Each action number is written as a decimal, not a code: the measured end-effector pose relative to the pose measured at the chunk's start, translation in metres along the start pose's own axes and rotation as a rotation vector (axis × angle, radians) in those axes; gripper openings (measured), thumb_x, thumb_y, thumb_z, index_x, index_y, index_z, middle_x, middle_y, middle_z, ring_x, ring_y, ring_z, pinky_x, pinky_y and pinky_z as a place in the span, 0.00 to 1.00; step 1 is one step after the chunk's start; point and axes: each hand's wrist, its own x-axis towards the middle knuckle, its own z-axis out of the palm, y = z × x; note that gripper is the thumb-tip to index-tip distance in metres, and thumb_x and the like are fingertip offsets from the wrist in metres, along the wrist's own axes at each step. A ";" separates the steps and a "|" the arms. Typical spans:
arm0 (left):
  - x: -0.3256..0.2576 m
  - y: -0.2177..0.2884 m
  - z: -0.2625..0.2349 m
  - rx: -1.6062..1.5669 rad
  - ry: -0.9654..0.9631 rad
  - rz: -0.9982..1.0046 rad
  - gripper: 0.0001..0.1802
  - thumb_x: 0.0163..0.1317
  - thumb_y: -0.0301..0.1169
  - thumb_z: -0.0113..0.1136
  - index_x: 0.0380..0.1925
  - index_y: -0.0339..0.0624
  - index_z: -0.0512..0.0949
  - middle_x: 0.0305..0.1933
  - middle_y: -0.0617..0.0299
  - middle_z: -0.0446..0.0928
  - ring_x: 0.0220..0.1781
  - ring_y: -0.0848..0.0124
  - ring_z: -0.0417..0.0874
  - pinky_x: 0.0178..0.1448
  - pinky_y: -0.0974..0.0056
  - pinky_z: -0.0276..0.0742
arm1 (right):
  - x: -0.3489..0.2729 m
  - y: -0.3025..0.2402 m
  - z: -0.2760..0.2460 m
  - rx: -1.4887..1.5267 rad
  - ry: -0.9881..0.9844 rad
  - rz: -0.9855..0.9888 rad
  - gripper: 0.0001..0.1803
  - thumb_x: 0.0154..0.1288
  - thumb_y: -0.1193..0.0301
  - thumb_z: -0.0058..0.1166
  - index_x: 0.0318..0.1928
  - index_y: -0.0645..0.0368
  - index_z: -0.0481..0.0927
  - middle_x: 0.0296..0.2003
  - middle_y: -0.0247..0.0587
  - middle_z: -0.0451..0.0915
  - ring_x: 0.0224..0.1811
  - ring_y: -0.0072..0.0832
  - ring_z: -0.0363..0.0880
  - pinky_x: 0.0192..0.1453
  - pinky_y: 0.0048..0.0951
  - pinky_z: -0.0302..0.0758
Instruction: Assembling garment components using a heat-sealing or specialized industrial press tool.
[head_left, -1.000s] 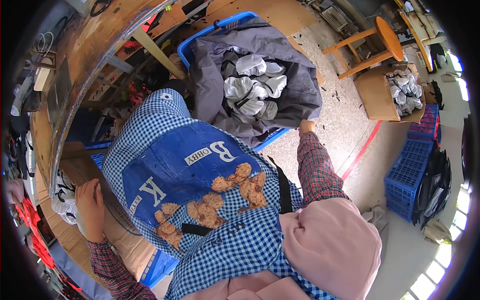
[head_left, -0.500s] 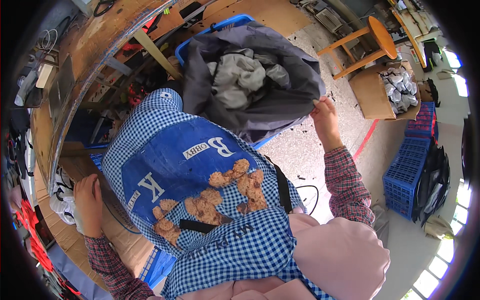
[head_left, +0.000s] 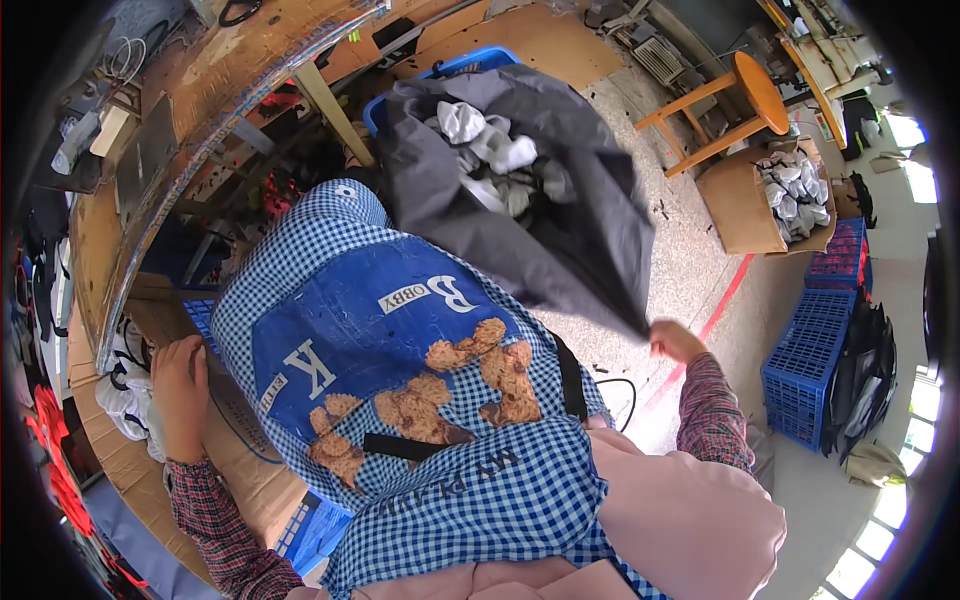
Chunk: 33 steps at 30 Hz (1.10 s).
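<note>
My right hand is closed in a pinch on the edge of a large dark grey cloth liner, pulling it taut into a point toward me. The liner drapes over a blue basket, of which only the far rim shows. Inside the liner lie several crumpled silver-grey fabric pieces. On the left, my left hand rests by the edge of a cardboard box, fingers extended and loosely bent, with nothing visible in it. White fabric bundles with black straps lie beside that hand.
A wooden workbench curves along the left. At the far right stand a wooden stool, a cardboard box of silver pieces and stacked blue crates. A checked apron covers my lap.
My right hand has drawn the liner's edge toward me and slightly right, stretching it. The silver-grey pieces inside have shifted. My left hand has hardly moved.
</note>
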 end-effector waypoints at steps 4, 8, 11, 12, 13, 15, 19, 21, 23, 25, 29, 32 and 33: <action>0.007 0.002 0.001 0.015 -0.015 0.013 0.10 0.63 0.26 0.54 0.42 0.35 0.78 0.43 0.52 0.79 0.48 0.53 0.77 0.56 0.54 0.70 | 0.050 0.021 0.015 -1.250 0.543 -0.107 0.15 0.60 0.67 0.50 0.38 0.67 0.81 0.34 0.58 0.81 0.42 0.52 0.81 0.50 0.46 0.77; 0.001 -0.008 0.004 0.037 -0.017 0.005 0.10 0.63 0.26 0.55 0.42 0.36 0.78 0.43 0.52 0.79 0.48 0.53 0.77 0.56 0.54 0.70 | 0.087 -0.108 0.115 -0.660 0.483 -0.648 0.22 0.62 0.57 0.60 0.48 0.62 0.79 0.45 0.55 0.81 0.50 0.49 0.81 0.53 0.42 0.76; 0.003 -0.008 0.004 0.042 0.005 0.022 0.09 0.63 0.26 0.55 0.42 0.36 0.78 0.42 0.53 0.79 0.47 0.53 0.76 0.55 0.54 0.70 | 0.132 -0.160 0.188 -0.619 0.223 -0.577 0.40 0.59 0.47 0.63 0.59 0.67 0.72 0.56 0.58 0.76 0.60 0.45 0.75 0.63 0.38 0.71; 0.003 -0.007 0.004 0.041 0.000 0.019 0.09 0.63 0.26 0.55 0.42 0.36 0.78 0.42 0.53 0.80 0.47 0.53 0.76 0.55 0.54 0.70 | 0.143 -0.177 0.216 -0.687 0.181 -0.611 0.43 0.58 0.46 0.63 0.60 0.69 0.70 0.57 0.60 0.75 0.60 0.44 0.75 0.62 0.38 0.71; 0.003 -0.005 0.002 0.042 -0.005 0.019 0.09 0.63 0.26 0.55 0.41 0.36 0.78 0.42 0.53 0.80 0.46 0.53 0.76 0.55 0.54 0.70 | 0.157 -0.191 0.241 -0.651 0.131 -0.635 0.46 0.56 0.44 0.63 0.62 0.71 0.67 0.58 0.61 0.74 0.61 0.47 0.74 0.63 0.39 0.71; 0.005 0.000 0.001 0.062 -0.023 0.008 0.09 0.63 0.26 0.55 0.42 0.37 0.78 0.42 0.53 0.80 0.46 0.53 0.76 0.55 0.54 0.70 | 0.185 -0.213 0.282 -0.506 0.058 -0.725 0.51 0.54 0.43 0.65 0.62 0.74 0.64 0.58 0.65 0.73 0.61 0.51 0.73 0.64 0.40 0.69; 0.008 0.007 -0.002 0.068 -0.059 -0.022 0.09 0.63 0.27 0.55 0.42 0.37 0.78 0.41 0.53 0.80 0.46 0.53 0.76 0.56 0.54 0.70 | 0.252 -0.230 0.346 -0.399 0.350 -0.722 0.54 0.51 0.43 0.66 0.61 0.79 0.60 0.54 0.69 0.74 0.59 0.55 0.74 0.62 0.41 0.71; 0.006 0.012 -0.004 0.077 -0.062 -0.045 0.09 0.64 0.27 0.54 0.42 0.37 0.78 0.41 0.53 0.80 0.46 0.53 0.76 0.57 0.53 0.70 | 0.272 -0.246 0.366 -0.366 0.320 -0.600 0.53 0.53 0.49 0.66 0.63 0.78 0.56 0.51 0.70 0.75 0.57 0.56 0.75 0.61 0.42 0.73; 0.008 0.016 -0.007 0.082 -0.066 -0.062 0.09 0.64 0.27 0.54 0.42 0.38 0.78 0.41 0.53 0.79 0.46 0.53 0.76 0.58 0.53 0.70 | 0.300 -0.257 0.379 -0.334 0.293 -0.474 0.52 0.54 0.54 0.66 0.66 0.78 0.52 0.49 0.71 0.76 0.55 0.57 0.77 0.60 0.43 0.74; 0.014 0.018 -0.007 0.095 -0.088 -0.055 0.09 0.64 0.28 0.54 0.42 0.38 0.78 0.40 0.53 0.79 0.46 0.53 0.76 0.59 0.53 0.70 | 0.337 -0.258 0.384 -0.468 0.322 -0.535 0.46 0.57 0.64 0.59 0.66 0.77 0.48 0.46 0.68 0.79 0.50 0.56 0.80 0.57 0.44 0.76; 0.014 0.021 -0.008 0.094 -0.081 -0.080 0.09 0.64 0.28 0.54 0.41 0.38 0.79 0.40 0.54 0.80 0.45 0.54 0.77 0.60 0.53 0.69 | 0.346 -0.265 0.413 -0.428 0.242 -0.528 0.45 0.53 0.67 0.60 0.65 0.80 0.52 0.47 0.66 0.79 0.51 0.55 0.79 0.56 0.43 0.76; 0.016 0.025 -0.009 0.098 -0.053 -0.046 0.08 0.63 0.27 0.55 0.40 0.36 0.79 0.38 0.53 0.79 0.43 0.53 0.76 0.55 0.54 0.70 | 0.345 -0.261 0.422 -0.418 0.125 -0.557 0.43 0.56 0.67 0.55 0.68 0.72 0.51 0.46 0.63 0.80 0.50 0.54 0.80 0.55 0.44 0.76; 0.016 0.025 -0.010 0.102 -0.074 -0.087 0.08 0.63 0.27 0.55 0.40 0.37 0.79 0.39 0.53 0.79 0.44 0.53 0.76 0.56 0.54 0.70 | 0.340 -0.255 0.434 -0.488 0.029 -0.690 0.39 0.57 0.68 0.54 0.67 0.68 0.56 0.44 0.62 0.81 0.49 0.54 0.80 0.54 0.44 0.76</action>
